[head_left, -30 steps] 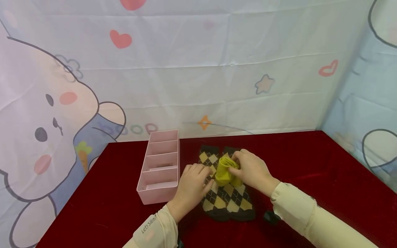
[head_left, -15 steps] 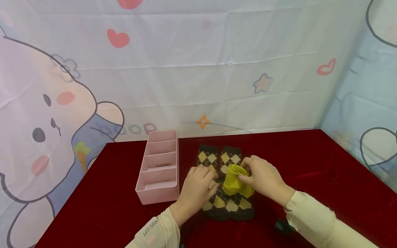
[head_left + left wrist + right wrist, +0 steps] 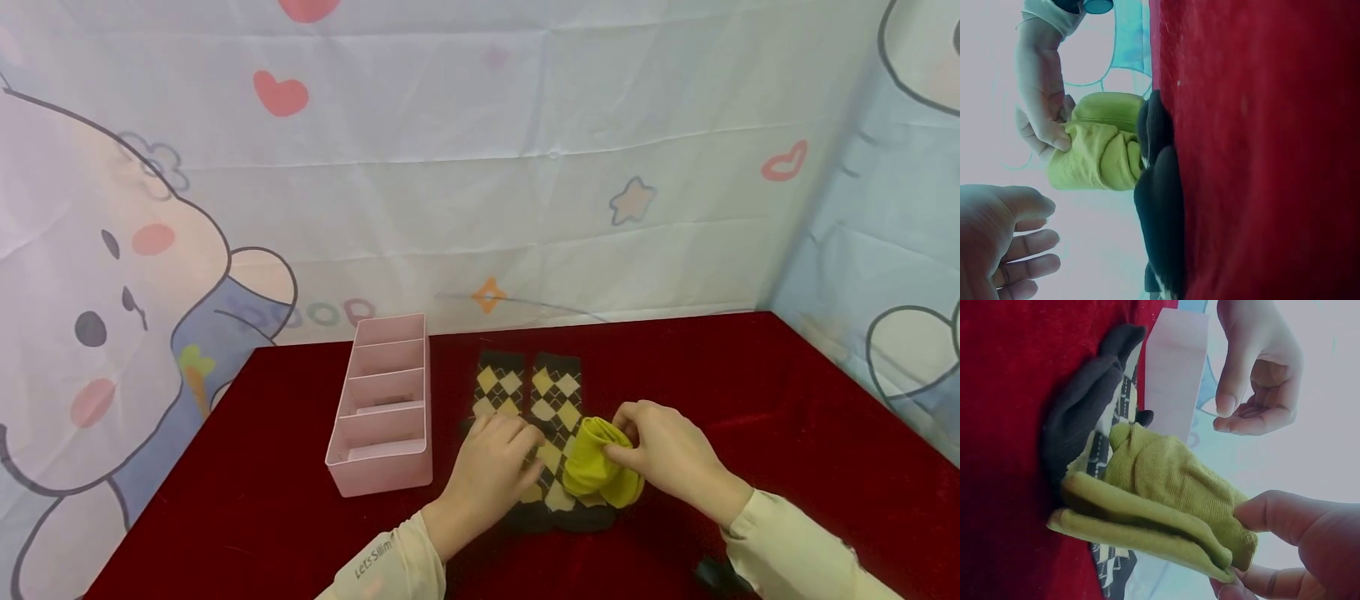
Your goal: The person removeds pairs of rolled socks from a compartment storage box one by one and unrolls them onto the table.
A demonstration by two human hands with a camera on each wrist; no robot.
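My right hand pinches a folded yellow-green sock bundle between thumb and fingers, at the right side of two argyle socks. In the right wrist view, the bundle shows its folded layers, its lower end against the dark toes of the patterned socks. Over the left argyle sock hovers my left hand, holding nothing, with its fingers loosely bent. The left wrist view has this left hand apart from the bundle. It partly covers the patterned socks in the head view.
A pink box with several compartments stands left of the socks on the dark red cloth. Behind the table hangs a printed curtain. A small dark object shows by the right sleeve.
The right hand has carried the yellow-green bundle right and toward the person, uncovering more of the argyle socks. The left hand has shifted slightly right and nearer.
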